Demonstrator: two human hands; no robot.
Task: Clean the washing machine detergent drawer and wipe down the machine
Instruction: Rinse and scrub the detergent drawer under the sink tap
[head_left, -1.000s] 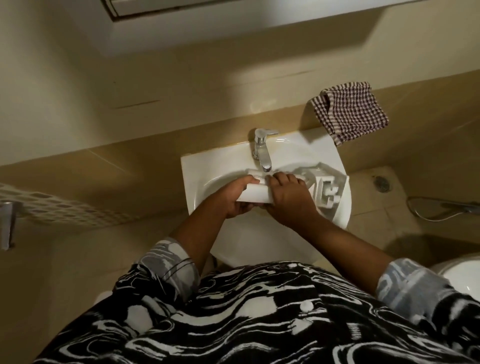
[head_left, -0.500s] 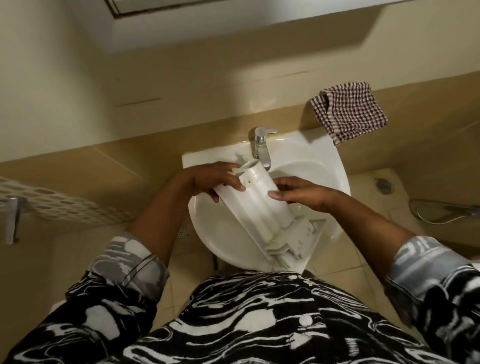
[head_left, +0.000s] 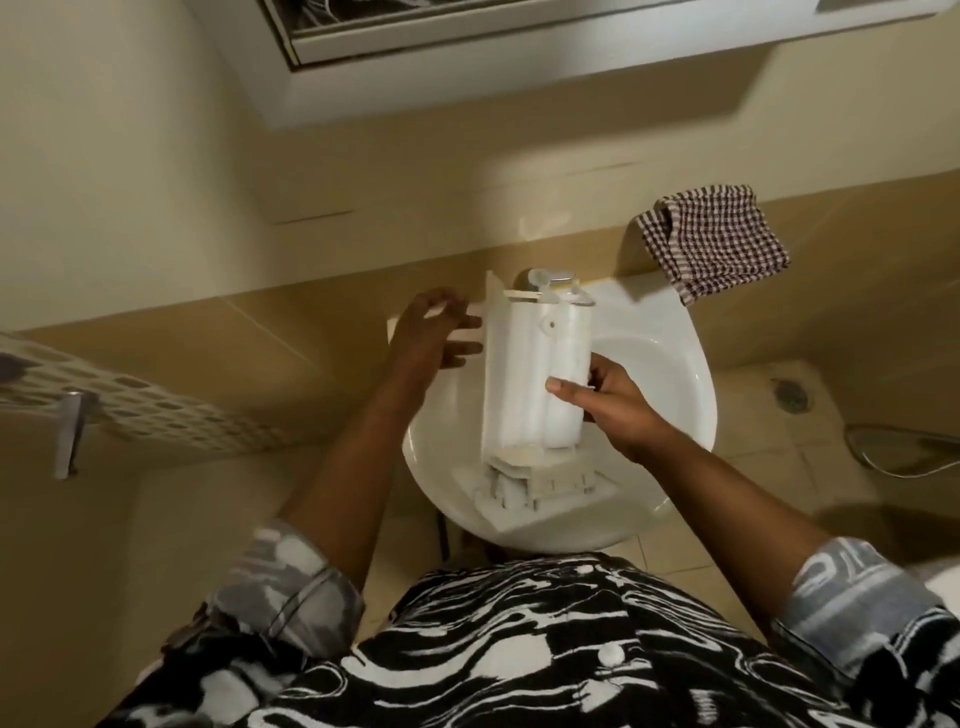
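Observation:
The white plastic detergent drawer (head_left: 524, 384) stands lengthwise over the white sink (head_left: 670, 374), its underside facing up and its far end just below the tap (head_left: 540, 278). My right hand (head_left: 608, 402) grips the drawer's right side, thumb across the rounded bottom. My left hand (head_left: 434, 332) is at the drawer's left edge with fingers spread and straight; whether it touches the drawer is unclear. The drawer's near end with its small compartments rests near the sink's front rim.
A checked red-and-white cloth (head_left: 717, 239) lies on the ledge behind the sink, to the right. A perforated basket (head_left: 130, 405) sits at the left. A floor drain (head_left: 792, 397) and a shower hose (head_left: 904, 452) are at the right.
The drawer has swung from a diagonal to pointing straight away from me, its far end under the tap. My left hand has let go of the far end and opened beside it.

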